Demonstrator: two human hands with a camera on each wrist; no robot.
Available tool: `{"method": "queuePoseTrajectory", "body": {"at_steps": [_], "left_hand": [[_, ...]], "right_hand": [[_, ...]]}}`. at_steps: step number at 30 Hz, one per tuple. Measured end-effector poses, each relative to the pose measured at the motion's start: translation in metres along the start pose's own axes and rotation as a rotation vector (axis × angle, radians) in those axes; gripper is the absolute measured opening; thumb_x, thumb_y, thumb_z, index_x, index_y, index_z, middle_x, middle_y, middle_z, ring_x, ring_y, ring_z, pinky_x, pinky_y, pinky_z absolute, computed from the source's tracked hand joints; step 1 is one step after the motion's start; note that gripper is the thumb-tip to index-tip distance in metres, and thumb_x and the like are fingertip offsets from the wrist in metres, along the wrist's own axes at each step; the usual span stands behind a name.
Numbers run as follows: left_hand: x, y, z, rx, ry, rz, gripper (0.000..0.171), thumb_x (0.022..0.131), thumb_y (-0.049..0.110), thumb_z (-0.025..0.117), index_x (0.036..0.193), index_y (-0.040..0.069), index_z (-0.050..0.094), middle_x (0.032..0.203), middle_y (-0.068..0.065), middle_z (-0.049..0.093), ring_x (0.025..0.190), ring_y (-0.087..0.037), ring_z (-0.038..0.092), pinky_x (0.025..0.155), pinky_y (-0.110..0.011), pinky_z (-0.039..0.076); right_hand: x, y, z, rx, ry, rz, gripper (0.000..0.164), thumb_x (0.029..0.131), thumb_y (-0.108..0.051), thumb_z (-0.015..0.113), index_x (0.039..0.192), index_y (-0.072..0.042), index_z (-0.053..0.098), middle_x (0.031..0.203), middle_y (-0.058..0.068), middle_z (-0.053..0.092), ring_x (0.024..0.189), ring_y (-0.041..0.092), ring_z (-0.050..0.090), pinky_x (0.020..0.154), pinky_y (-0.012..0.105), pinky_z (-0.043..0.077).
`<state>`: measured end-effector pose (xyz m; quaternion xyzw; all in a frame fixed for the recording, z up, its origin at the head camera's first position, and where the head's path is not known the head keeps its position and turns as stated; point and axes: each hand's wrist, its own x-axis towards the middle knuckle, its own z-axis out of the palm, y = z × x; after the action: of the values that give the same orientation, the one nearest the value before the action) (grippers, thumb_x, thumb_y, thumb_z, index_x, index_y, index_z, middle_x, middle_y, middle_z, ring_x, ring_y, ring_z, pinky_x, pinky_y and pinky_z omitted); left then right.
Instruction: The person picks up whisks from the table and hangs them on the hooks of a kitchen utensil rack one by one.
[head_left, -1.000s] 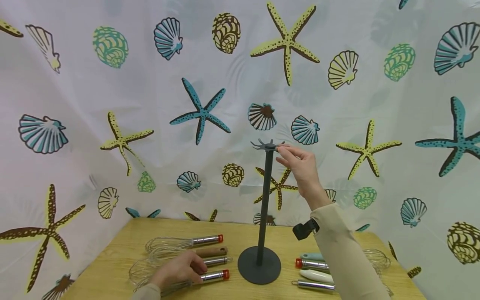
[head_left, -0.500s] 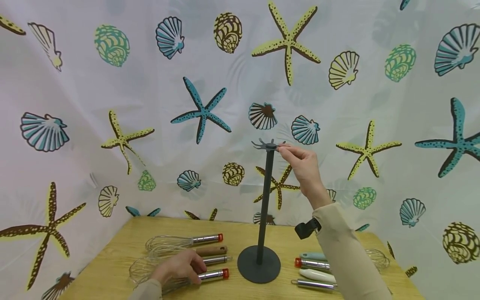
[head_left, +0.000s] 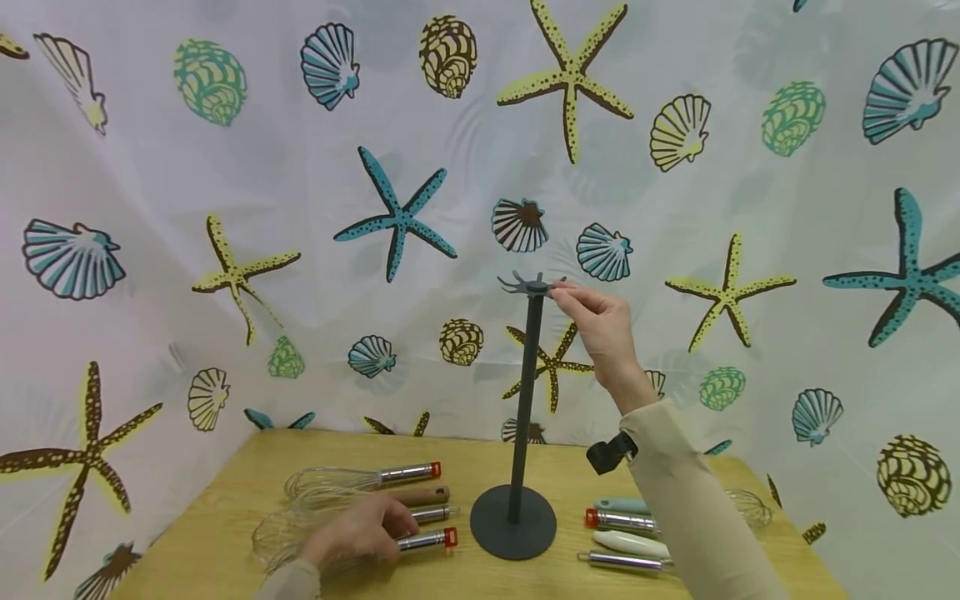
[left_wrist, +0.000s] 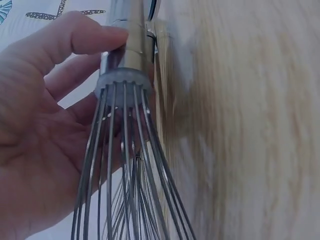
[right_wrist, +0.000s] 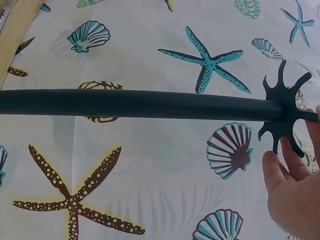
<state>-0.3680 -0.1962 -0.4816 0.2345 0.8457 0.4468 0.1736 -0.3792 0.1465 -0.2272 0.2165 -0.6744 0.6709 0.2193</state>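
Note:
In the head view, a dark grey stand (head_left: 525, 392) rises from a round base (head_left: 513, 537) to a ring of curved hooks (head_left: 517, 285). My right hand (head_left: 603, 333) pinches one of these hooks; the right wrist view shows its fingers beside the hook ring (right_wrist: 285, 110). My left hand (head_left: 360, 533) is low on the left, at the nearest whisk, whose metal handle ends in red (head_left: 450, 537). Up close in the left wrist view, the thumb lies on this whisk's handle (left_wrist: 131, 47), just above its wire loops (left_wrist: 127, 165), and the other fingers pass behind it.
Behind the left hand lie more whisks, including a red-ended whisk (head_left: 408, 473) and one with a brown handle (head_left: 420, 496). Right of the stand, a white handle (head_left: 630, 544), a pale green handle (head_left: 622, 505) and metal ones lie partly under the right sleeve. A shell-patterned curtain (head_left: 450, 183) surrounds the table.
The head view has shifted slightly. My left hand has edged a little to the right along the front whisk. My right hand keeps its hold on the hook.

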Motion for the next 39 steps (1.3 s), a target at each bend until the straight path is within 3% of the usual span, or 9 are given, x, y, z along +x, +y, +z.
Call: {"method": "queuePoseTrajectory", "body": {"at_steps": [6, 13, 23, 29, 34, 39], "left_hand": [[0.002, 0.003, 0.002, -0.029, 0.022, 0.06, 0.039, 0.072, -0.005, 0.07, 0.111, 0.002, 0.072, 0.109, -0.009, 0.072, 0.093, -0.018, 0.061, 0.08, -0.03, 0.052], [0.003, 0.006, 0.005, -0.017, 0.111, 0.123, 0.037, 0.078, -0.002, 0.07, 0.113, 0.008, 0.073, 0.104, -0.009, 0.072, 0.079, -0.013, 0.057, 0.066, -0.023, 0.047], [0.007, 0.015, 0.008, -0.133, 0.291, 0.078, 0.037, 0.088, 0.008, 0.069, 0.125, 0.008, 0.067, 0.113, -0.013, 0.069, 0.092, -0.019, 0.06, 0.071, -0.028, 0.052], [0.014, 0.027, 0.009, -0.203, 0.43, 0.059, 0.04, 0.087, 0.007, 0.071, 0.127, 0.009, 0.066, 0.114, -0.01, 0.071, 0.091, -0.018, 0.058, 0.073, -0.027, 0.05], [0.019, 0.039, 0.007, -0.294, 0.472, 0.086, 0.039, 0.086, 0.006, 0.072, 0.124, 0.011, 0.067, 0.107, -0.007, 0.074, 0.094, -0.018, 0.062, 0.078, -0.03, 0.052], [0.023, 0.044, 0.004, -0.23, 0.528, 0.103, 0.034, 0.087, 0.018, 0.075, 0.12, 0.012, 0.07, 0.101, -0.005, 0.076, 0.09, -0.015, 0.064, 0.069, -0.027, 0.053]], "right_hand": [[-0.001, 0.002, 0.0, 0.006, 0.009, -0.009, 0.034, 0.093, -0.017, 0.068, 0.112, 0.01, 0.068, 0.123, 0.01, 0.069, 0.127, 0.017, 0.054, 0.11, 0.038, 0.039], [-0.002, 0.006, 0.003, 0.017, -0.021, 0.01, 0.033, 0.095, -0.017, 0.066, 0.114, 0.01, 0.068, 0.127, 0.012, 0.066, 0.13, 0.017, 0.052, 0.112, 0.038, 0.037], [-0.004, 0.009, -0.001, 0.037, -0.006, 0.015, 0.033, 0.096, -0.017, 0.064, 0.115, 0.01, 0.067, 0.127, 0.009, 0.066, 0.13, 0.017, 0.051, 0.112, 0.04, 0.036], [-0.003, 0.007, -0.002, 0.013, -0.014, 0.003, 0.035, 0.095, -0.019, 0.065, 0.115, 0.009, 0.067, 0.129, 0.011, 0.065, 0.129, 0.018, 0.052, 0.112, 0.04, 0.037], [0.001, 0.006, -0.003, 0.014, -0.005, -0.006, 0.034, 0.094, -0.021, 0.068, 0.114, 0.006, 0.069, 0.126, 0.008, 0.067, 0.128, 0.018, 0.053, 0.111, 0.039, 0.038], [0.002, 0.006, -0.001, 0.028, 0.008, -0.013, 0.032, 0.093, -0.02, 0.069, 0.112, 0.006, 0.07, 0.118, -0.001, 0.07, 0.125, 0.017, 0.055, 0.11, 0.037, 0.04]]}}
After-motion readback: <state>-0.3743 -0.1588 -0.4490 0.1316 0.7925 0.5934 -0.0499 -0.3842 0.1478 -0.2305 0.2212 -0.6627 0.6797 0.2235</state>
